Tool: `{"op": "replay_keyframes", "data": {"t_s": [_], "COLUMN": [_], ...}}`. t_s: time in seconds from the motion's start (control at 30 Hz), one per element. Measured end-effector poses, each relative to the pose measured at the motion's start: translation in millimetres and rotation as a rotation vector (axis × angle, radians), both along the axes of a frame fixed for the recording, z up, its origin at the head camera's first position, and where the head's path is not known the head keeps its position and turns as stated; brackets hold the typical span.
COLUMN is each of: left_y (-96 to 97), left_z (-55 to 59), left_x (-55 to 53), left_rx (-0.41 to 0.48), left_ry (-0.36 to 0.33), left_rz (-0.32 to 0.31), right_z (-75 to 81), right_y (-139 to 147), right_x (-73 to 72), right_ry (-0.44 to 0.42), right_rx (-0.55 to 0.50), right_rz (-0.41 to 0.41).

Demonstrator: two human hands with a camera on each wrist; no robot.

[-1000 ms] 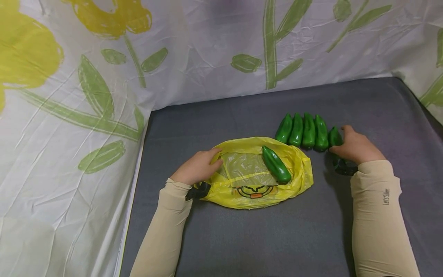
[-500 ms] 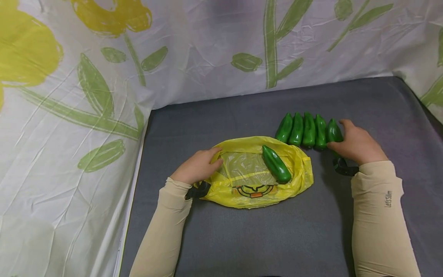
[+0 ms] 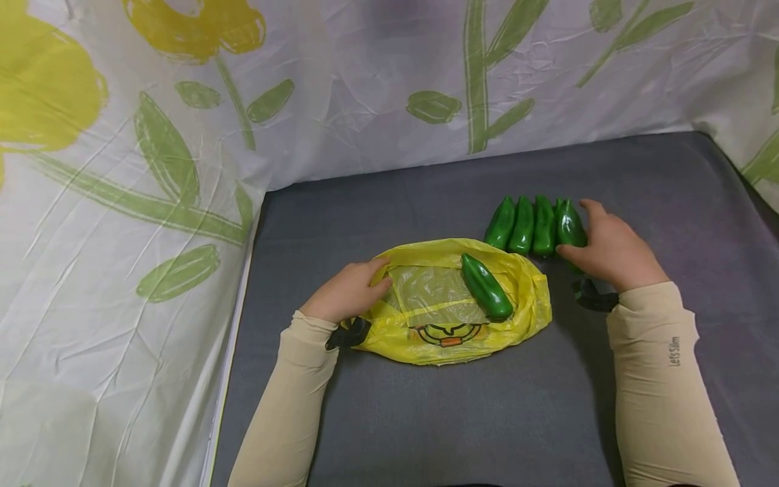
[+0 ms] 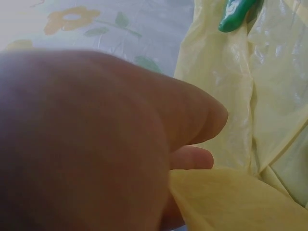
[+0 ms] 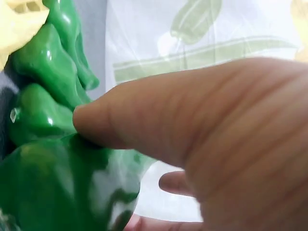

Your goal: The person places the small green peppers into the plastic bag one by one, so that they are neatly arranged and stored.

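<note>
My left hand (image 3: 343, 294) holds the left rim of a yellow plastic bag (image 3: 389, 341), which lies spread with its mouth facing up. One green pepper (image 3: 487, 287) rests on the bag at its mouth. At the right, my right hand (image 3: 617, 253) grips another green pepper (image 3: 571, 226); in the right wrist view the thumb (image 5: 110, 118) presses on this pepper (image 5: 62, 187). It overlaps the end of a row of several green peppers (image 3: 522, 226) behind the bag, partly hiding the nearest one. The left wrist view shows the bag (image 4: 216, 197) against the left hand's fingers.
A dark grey cloth covers the table (image 3: 450, 419). Behind it and to the left hangs a white curtain (image 3: 353, 101) printed with yellow flowers and green leaves. Black straps (image 3: 593, 297) circle both wrists.
My right hand has taken hold of the rightmost pepper and moved it leftward, over the end of the row. The left hand and the bag have stayed in place.
</note>
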State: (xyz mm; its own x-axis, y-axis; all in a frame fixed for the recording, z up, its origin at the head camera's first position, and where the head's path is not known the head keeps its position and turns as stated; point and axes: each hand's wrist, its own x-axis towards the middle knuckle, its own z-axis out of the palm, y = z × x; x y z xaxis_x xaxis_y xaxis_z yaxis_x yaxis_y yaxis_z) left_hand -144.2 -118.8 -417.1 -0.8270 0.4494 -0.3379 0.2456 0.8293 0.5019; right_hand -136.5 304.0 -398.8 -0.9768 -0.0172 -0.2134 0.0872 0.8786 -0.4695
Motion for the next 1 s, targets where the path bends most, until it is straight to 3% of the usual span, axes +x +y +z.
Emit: {"op": "replay_keyframes", "data": {"t_s": [0.23, 0.8, 1.0], "left_y": [0.3, -4.3, -1.1], "left_z": [-1.0, -5.1, -7.0], "left_x": [-0.8, 2.4, -0.9], "left_rx": [0.008, -0.012, 0.006], "left_ry": [-0.021, 0.005, 0.020], "left_rz": [0.002, 0.007, 0.000], "right_z": [2.2, 0.0, 4.8], "right_y": [-13, -49, -58], "right_x": [0.1, 3.6, 6.1], "right_ry": [0.030, 0.046, 0.077], "right_rx": [-0.004, -0.026, -0.012], "right_rz": [0.028, 0.092, 0.125]}}
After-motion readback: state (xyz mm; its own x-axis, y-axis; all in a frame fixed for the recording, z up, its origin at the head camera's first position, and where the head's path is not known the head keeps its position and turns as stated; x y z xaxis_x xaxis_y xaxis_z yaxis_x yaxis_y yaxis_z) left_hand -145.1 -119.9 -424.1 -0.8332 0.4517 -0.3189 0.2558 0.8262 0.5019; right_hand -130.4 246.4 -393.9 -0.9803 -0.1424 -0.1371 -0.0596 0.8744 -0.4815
